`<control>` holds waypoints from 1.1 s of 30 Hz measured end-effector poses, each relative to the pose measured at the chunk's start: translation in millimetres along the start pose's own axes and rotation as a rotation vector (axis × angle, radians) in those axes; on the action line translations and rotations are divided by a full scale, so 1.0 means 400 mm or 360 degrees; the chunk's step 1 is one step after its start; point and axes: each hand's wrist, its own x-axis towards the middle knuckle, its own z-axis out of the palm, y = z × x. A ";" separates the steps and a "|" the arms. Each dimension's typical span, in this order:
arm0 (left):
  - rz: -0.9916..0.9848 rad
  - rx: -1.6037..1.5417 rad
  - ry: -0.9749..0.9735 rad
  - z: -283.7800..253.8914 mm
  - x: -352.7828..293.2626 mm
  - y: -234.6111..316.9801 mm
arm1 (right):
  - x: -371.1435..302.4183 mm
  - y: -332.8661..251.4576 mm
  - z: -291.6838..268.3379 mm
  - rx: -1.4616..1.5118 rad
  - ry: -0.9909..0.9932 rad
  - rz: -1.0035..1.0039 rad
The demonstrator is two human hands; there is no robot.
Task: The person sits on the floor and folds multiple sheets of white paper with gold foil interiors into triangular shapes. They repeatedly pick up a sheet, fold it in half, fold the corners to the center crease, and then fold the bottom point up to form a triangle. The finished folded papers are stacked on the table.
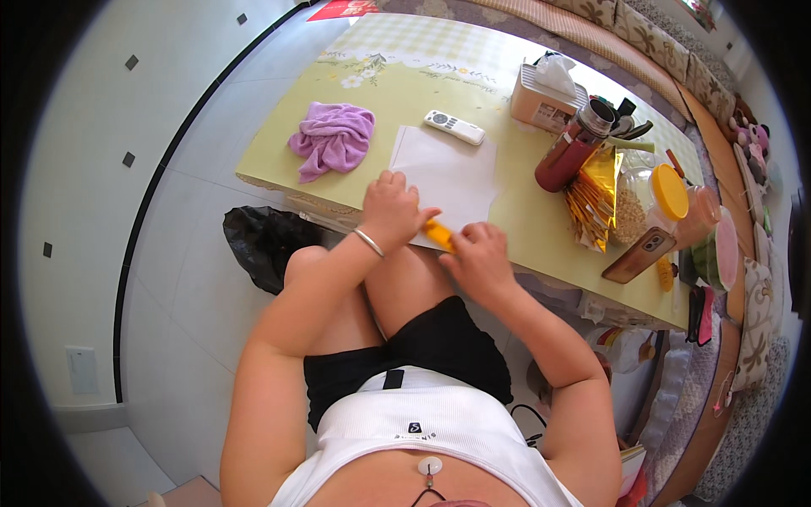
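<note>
A short yellow-orange stick-shaped object (438, 235) is held between my two hands at the near edge of the table; its exact kind does not show. My left hand (390, 208) is closed round its upper left end, with the thumb pointing along it. At the lower right end, my right hand (480, 260) grips it with bent fingers. Both hands partly cover the object. Under and beyond them lie white paper sheets (452, 173) on the table. A white remote control (454, 127) rests across the far edge of the paper.
On the green table (279, 156), a crumpled purple cloth (334, 139) lies left. To the right stand a tissue box (545, 97), dark red flask (574, 148), gold packets (596, 198), yellow-lidded jar (667, 194) and leaning phone (640, 255). A black plastic bag (266, 245) sits on the floor.
</note>
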 end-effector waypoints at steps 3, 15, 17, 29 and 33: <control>0.0000 -0.0111 0.0049 0.035 0.017 0.043 | -0.004 0.007 0.002 0.0331 -0.0228 -0.0014; 0.0746 -0.0462 -0.0035 0.054 0.094 -0.041 | -0.037 0.099 -0.071 0.0385 -0.0471 -0.0366; 0.0792 -0.0434 -0.0079 0.044 0.086 -0.024 | -0.026 0.098 -0.081 0.0046 -0.0238 -0.0355; 0.0608 -0.0195 -0.0078 -0.024 -0.097 0.072 | -0.035 0.110 -0.011 -0.0102 -0.0162 -0.0371; 0.0388 -0.0595 -0.0127 0.004 -0.122 0.028 | 0.006 0.146 -0.059 0.0424 -0.0199 -0.0259</control>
